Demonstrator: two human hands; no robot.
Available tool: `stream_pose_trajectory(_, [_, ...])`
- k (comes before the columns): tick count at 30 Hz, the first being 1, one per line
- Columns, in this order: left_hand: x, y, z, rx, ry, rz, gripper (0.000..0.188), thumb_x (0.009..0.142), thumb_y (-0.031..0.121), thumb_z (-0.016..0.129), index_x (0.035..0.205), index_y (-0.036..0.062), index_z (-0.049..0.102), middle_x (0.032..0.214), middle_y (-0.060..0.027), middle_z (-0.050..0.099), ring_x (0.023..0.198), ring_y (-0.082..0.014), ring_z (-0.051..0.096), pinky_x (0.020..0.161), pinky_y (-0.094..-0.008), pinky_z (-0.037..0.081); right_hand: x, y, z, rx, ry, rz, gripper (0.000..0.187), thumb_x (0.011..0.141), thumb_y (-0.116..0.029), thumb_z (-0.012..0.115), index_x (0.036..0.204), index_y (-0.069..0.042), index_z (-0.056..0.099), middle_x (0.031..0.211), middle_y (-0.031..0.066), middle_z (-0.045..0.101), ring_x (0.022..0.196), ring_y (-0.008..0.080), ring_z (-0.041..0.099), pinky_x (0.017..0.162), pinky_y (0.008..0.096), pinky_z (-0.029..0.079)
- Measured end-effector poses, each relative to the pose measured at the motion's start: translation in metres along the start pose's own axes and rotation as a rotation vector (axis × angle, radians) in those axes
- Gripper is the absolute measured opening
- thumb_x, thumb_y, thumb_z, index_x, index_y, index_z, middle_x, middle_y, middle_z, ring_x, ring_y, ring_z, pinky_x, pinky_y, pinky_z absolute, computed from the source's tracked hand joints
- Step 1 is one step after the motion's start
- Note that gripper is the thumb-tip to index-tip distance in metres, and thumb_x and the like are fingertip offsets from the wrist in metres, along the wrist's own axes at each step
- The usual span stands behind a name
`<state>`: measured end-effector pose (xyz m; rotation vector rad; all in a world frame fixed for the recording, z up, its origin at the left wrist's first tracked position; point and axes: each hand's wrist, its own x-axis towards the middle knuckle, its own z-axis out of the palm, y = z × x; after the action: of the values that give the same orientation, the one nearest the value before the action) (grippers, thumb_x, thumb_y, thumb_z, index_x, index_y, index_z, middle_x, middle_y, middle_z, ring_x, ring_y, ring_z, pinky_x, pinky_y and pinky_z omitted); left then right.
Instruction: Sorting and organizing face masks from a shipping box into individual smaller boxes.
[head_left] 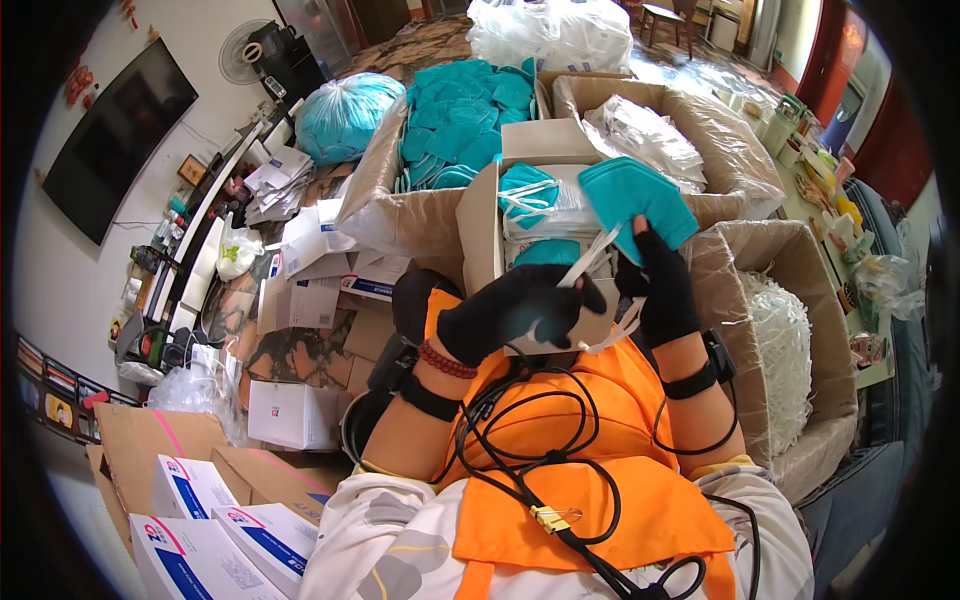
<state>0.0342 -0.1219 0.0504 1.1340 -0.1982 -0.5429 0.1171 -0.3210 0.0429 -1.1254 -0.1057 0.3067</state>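
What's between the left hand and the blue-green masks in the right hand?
A white strap! The head view shows it running from the masks to the left hand.

2 hands (668, 305) in black gloves (495, 315), red bracelet (447, 364), black wristbands (430, 400), orange apron (610, 500), black cables (502, 478) (yellow clip (549, 519)), patterned shirt (365, 520)

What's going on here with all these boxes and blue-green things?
A person in an orange apron and black gloves holds a stack of teal mask-like pieces in the right hand. The left hand is at the white straps hanging below the stack. In front, an open carton holds more teal pieces, and beyond it on the left a large lined box is heaped with others.
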Motion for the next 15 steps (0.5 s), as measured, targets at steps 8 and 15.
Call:
stream_pose_trajectory(8, [0.007,-0.012,-0.037,0.498,0.088,0.346,0.044,0.1,0.025,0.052,0.136,0.0018,0.045,0.12,-0.008,0.061,0.106,-0.0131,0.06,0.094,-0.0264,0.047,-0.013,-0.005,0.005,-0.281,-0.11,-0.014,0.029,0.092,-0.035,0.067,0.108,-0.012,0.06,0.086,-0.0052,0.057,0.074,0.0036,0.054,0.063,0.0196,0.042])
stream_pose_trajectory(15, [0.007,-0.012,0.009,0.231,0.088,0.26,0.029,0.1,0.027,0.048,0.109,0.0029,0.061,0.091,-0.0016,0.062,0.077,-0.0084,0.056,0.07,-0.0243,0.046,-0.012,-0.003,0.016,-0.323,-0.056,-0.178,0.035,0.088,-0.038,0.071,0.103,-0.009,0.061,0.083,-0.0053,0.058,0.068,0.0037,0.053,0.056,0.0195,0.039])
